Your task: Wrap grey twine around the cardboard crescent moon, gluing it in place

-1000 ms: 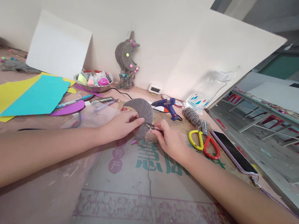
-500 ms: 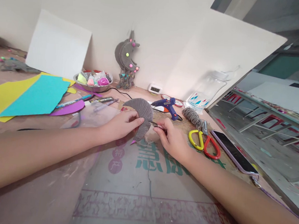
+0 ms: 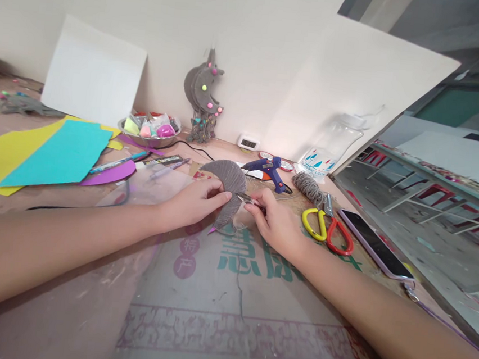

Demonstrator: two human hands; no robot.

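Note:
My left hand (image 3: 193, 200) pinches a crescent shape wrapped in grey yarn (image 3: 227, 185), holding it upright over the table; a purple tip shows at its lower end. My right hand (image 3: 275, 222) is closed on a small metal tool (image 3: 246, 199), likely tweezers or snips, whose tip touches the crescent's right edge. Both hands hover over a printed cardboard sheet (image 3: 228, 291).
A blue glue gun (image 3: 268, 170), a grey yarn bundle (image 3: 306, 187), yellow-and-red scissors (image 3: 328, 230) and a phone (image 3: 375, 246) lie to the right. A bowl of coloured bits (image 3: 149, 128), pens, teal and yellow sheets (image 3: 55, 153) lie left. A finished grey moon (image 3: 203, 94) leans on the wall.
My right hand has shifted slightly up and left, bringing the tool tip closer against the crescent. The left hand and the crescent have barely moved.

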